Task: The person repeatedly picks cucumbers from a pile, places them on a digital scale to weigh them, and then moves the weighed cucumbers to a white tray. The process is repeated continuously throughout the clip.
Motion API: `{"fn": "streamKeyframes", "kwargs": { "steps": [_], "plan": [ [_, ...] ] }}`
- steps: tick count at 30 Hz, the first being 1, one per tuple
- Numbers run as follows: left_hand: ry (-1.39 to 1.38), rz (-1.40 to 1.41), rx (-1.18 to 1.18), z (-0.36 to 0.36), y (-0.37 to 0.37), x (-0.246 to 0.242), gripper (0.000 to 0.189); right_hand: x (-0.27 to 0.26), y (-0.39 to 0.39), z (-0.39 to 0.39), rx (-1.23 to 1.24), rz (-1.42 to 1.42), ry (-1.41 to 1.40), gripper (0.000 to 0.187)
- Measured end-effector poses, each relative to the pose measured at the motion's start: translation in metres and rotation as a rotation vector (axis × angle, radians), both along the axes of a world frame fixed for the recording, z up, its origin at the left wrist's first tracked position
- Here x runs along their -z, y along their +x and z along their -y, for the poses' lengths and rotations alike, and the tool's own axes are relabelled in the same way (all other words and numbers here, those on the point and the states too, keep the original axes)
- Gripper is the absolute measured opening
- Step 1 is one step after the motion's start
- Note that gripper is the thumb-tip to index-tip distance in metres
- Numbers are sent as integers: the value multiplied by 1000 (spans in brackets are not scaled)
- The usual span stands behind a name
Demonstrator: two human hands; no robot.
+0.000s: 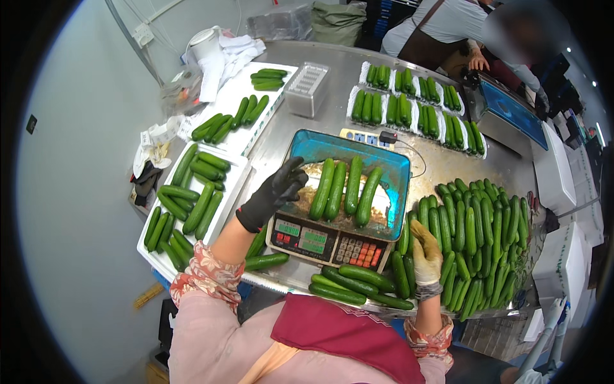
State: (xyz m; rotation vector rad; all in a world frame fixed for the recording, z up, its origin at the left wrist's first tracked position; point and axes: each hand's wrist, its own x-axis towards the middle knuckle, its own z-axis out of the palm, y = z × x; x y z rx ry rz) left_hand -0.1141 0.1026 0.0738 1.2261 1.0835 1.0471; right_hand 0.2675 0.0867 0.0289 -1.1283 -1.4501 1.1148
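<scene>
Four-sided and blue-rimmed, the pan (pixel 352 139) of a digital weighing scale (pixel 331 245) carries several cucumbers (pixel 354 185) lying side by side. My left hand (pixel 283 185), in a black glove, hovers at the pan's left edge with bent, spread fingers and nothing in them. My right hand (pixel 426 254), in a yellowish-white glove, is at the left side of a large cucumber pile (pixel 472 230), just right of the scale. Its fingers touch or nearly touch the cucumbers there; whether it grips one is hidden. More cucumbers (pixel 355 283) lie in front of the scale.
White foam trays of cucumbers (pixel 240 177) stand left. Cucumbers in white foam-net sleeves (pixel 407 108) fill the back right. A clear plastic container (pixel 307 89) and power strip (pixel 367 138) sit behind the scale. A co-worker (pixel 446 29) stands across the steel table (pixel 331 113) beside another scale (pixel 511 110).
</scene>
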Motion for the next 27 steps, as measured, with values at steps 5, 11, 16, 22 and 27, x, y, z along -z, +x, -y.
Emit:
{"fn": "streamKeyframes", "kwargs": {
  "steps": [5, 11, 16, 22, 27],
  "plan": [
    [-12, 44, -123, 25, -2, -20, 57, 11, 20, 35, 61, -10, -125, 33],
    [-19, 59, -174, 47, -5, -27, 55, 20, 5, 45, 0, -100, -217, 33],
    [38, 71, -163, 50, -3, -31, 54, 6, -12, 37, -87, -94, -236, 34],
    [-245, 360, -115, 23, -10, -7, 48, -13, -25, -8, -273, -154, -402, 47],
    [-495, 593, 113, -32, -20, 35, 36, -11, -54, -91, -193, -80, -656, 42]
  ]
}}
